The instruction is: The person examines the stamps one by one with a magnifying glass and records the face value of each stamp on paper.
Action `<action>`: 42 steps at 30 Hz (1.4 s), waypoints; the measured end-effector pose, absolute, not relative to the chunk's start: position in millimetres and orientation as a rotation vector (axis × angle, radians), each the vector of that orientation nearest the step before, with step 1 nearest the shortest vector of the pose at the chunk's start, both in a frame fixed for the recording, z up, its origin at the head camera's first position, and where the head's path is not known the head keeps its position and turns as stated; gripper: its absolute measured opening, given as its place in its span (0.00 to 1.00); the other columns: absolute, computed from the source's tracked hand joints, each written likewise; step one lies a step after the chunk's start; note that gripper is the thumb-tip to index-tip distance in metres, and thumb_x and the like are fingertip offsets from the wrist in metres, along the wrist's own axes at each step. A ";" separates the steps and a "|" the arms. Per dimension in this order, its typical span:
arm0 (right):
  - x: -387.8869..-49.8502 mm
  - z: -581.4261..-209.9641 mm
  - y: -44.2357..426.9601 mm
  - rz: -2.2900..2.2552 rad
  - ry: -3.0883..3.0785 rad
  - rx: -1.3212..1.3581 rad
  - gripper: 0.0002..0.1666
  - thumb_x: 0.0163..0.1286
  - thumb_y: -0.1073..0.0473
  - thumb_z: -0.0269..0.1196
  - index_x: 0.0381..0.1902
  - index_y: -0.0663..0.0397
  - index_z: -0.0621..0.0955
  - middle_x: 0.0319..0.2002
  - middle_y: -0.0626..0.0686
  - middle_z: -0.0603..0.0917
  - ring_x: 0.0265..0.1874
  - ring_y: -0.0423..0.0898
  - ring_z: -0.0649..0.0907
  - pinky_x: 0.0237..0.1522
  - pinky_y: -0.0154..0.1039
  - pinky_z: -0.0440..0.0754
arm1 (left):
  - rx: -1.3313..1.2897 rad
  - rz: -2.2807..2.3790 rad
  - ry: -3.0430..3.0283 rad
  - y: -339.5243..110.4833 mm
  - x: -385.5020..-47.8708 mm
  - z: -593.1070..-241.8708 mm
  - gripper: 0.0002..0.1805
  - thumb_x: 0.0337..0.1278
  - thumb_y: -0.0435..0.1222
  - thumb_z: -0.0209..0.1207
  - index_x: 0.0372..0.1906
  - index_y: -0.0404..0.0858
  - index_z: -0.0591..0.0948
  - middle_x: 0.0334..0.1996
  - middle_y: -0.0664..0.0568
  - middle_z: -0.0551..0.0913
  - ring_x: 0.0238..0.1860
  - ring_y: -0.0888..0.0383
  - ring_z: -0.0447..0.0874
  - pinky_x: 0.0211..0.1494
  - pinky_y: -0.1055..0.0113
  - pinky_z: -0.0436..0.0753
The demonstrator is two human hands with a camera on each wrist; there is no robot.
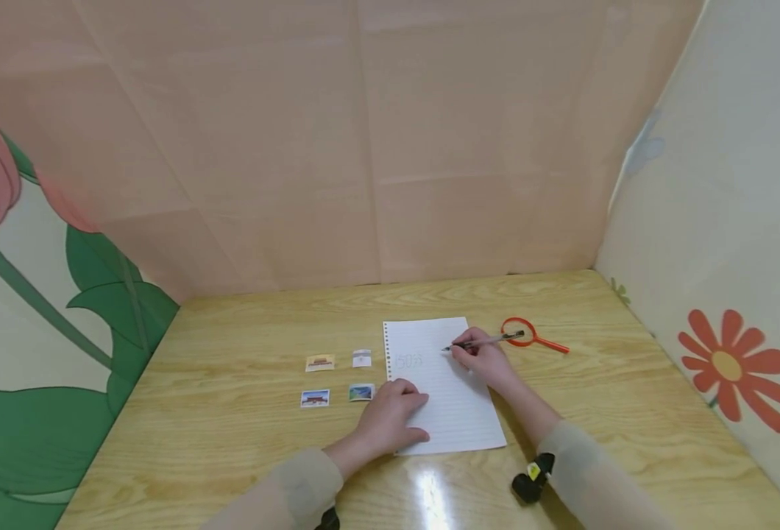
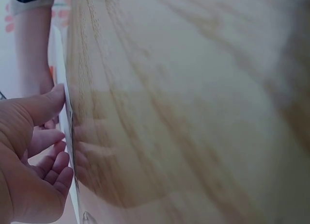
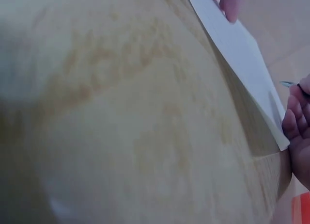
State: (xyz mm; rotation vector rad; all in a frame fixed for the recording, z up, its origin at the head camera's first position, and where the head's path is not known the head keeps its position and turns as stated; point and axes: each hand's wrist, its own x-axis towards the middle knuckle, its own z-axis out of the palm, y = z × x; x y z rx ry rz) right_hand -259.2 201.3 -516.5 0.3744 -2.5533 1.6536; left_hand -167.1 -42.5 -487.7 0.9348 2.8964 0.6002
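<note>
Grey and black, the pen (image 1: 496, 340) sits pinched between the thumb and fingers of the right hand (image 1: 486, 362), its tip over the far part of the paper (image 1: 459, 412); whether the tip touches the sheet I cannot tell. It looks light, stiff and smooth, so it should sit best held close to the tip, as it is here, with the back end free to the far right.

Apart from the right hand, the left hand (image 1: 393, 416) rests on the near left part of the paper, its fingers lightly bent and gripping nothing. White and ruled, the sheet lies flat and is probably light and soft, apt to slide or crease; a broad, gentle press near an edge should suit it, and the row of holes down its left side looks the likeliest place to tear. Faint writing (image 1: 408, 361) stands near that side.

Just left of the left hand is a green-and-blue card (image 1: 361, 392). A pale card (image 1: 361, 358) lies beyond it, with a yellow card (image 1: 320, 362) and a red-and-blue card (image 1: 314, 398) further left. A red magnifier (image 1: 549, 344) lies on the table (image 1: 231, 442), right of the paper.
</note>
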 end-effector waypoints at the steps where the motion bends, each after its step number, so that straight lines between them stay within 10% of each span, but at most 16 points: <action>1: -258.8 -516.0 200.4 1.607 -2.571 0.379 0.08 0.65 0.64 0.68 0.38 0.59 0.80 0.24 0.50 0.77 0.19 0.41 0.74 0.21 0.32 0.71 | 0.938 0.603 2.898 -42.7 -167.0 -487.9 0.32 0.50 0.50 0.73 0.59 0.41 0.82 0.50 0.52 0.77 0.50 0.57 0.73 0.55 0.65 0.73; 42: -253.4 -517.6 198.7 1.530 -2.602 0.389 0.03 0.62 0.66 0.65 0.32 0.57 0.80 0.24 0.48 0.79 0.22 0.44 0.74 0.23 0.33 0.70 | 0.889 0.631 2.870 -42.4 -167.3 -487.0 0.32 0.49 0.49 0.73 0.60 0.41 0.82 0.50 0.54 0.77 0.50 0.58 0.72 0.55 0.66 0.72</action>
